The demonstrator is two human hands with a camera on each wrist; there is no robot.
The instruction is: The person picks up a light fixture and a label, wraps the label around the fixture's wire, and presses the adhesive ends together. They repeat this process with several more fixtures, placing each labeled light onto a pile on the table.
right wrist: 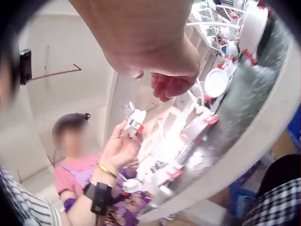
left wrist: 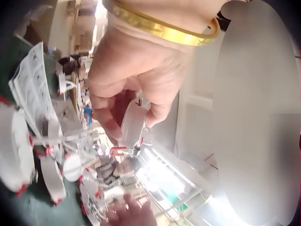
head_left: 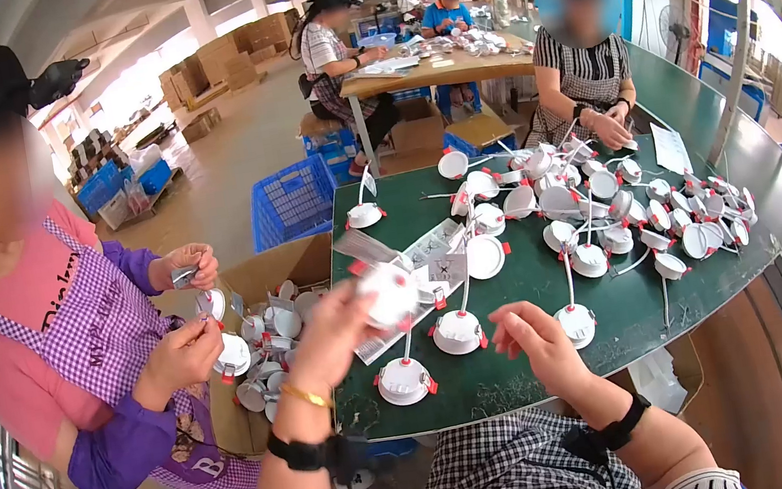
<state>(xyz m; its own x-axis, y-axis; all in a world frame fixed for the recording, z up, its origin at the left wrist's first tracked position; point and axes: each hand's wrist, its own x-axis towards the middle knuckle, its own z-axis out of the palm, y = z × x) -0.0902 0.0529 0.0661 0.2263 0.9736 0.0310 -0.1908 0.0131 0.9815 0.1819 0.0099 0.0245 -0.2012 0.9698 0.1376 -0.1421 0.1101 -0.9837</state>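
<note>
My left hand (head_left: pixel 329 335) pinches a round white downlight (head_left: pixel 389 295) by its rim, raised over the near left of the green table. In the left wrist view, thumb and fingers grip the downlight (left wrist: pixel 134 123) from either side, and red clips show at its edge. My right hand (head_left: pixel 546 348) holds nothing; its fingers are loosely bent above the table's near edge. Between the hands stand white downlights with red clips, one (head_left: pixel 404 382) at the front and another (head_left: pixel 458 334) behind it. A third downlight (head_left: pixel 576 326) is just beyond the right hand.
Printed sheets (head_left: pixel 434 258) lie beyond the left hand. A large heap of downlights (head_left: pixel 607 202) covers the table's far right. At left, a person in a purple checked apron (head_left: pixel 86 300) works over a carton of downlights (head_left: pixel 272 363). Another person sits across the table (head_left: pixel 492 381).
</note>
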